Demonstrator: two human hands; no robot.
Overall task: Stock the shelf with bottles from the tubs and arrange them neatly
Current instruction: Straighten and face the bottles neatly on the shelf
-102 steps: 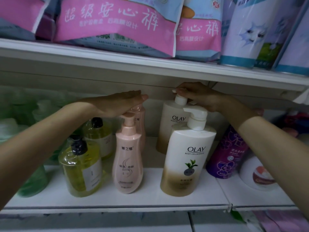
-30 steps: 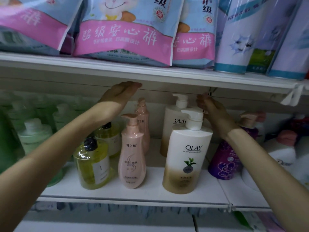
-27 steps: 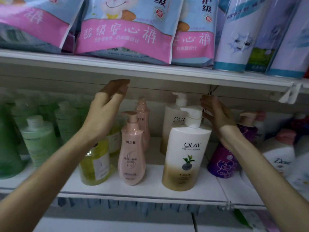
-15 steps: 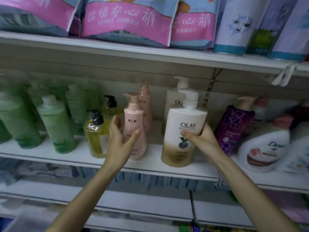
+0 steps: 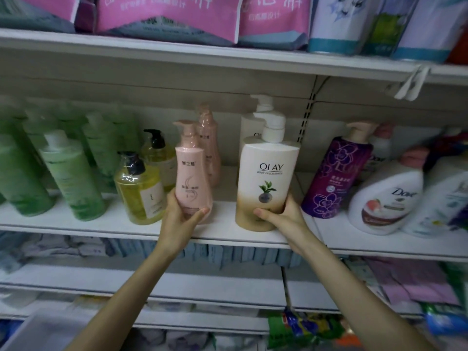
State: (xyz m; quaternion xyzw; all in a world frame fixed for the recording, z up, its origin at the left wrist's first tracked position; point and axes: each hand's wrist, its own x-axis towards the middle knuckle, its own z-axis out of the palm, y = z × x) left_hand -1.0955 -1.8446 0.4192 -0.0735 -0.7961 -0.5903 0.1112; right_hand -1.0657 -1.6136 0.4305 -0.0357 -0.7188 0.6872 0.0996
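Head view: left hand (image 5: 181,219) grips the pink bottle (image 5: 193,171); right hand (image 5: 283,216) grips the white bottle (image 5: 266,183) labelled "OLAY BODY CELLSCIENCE", both standing on the shelf (image 5: 101,221)

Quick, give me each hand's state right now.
Left hand: grips the base of the front pink bottle.
Right hand: grips the base of the front Olay bottle.

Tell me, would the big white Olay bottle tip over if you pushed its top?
It might, since the Olay bottle is tall with a high pump. Its wide base probably steadies it. The smooth plastic may feel slippery; the right hand grips it low.
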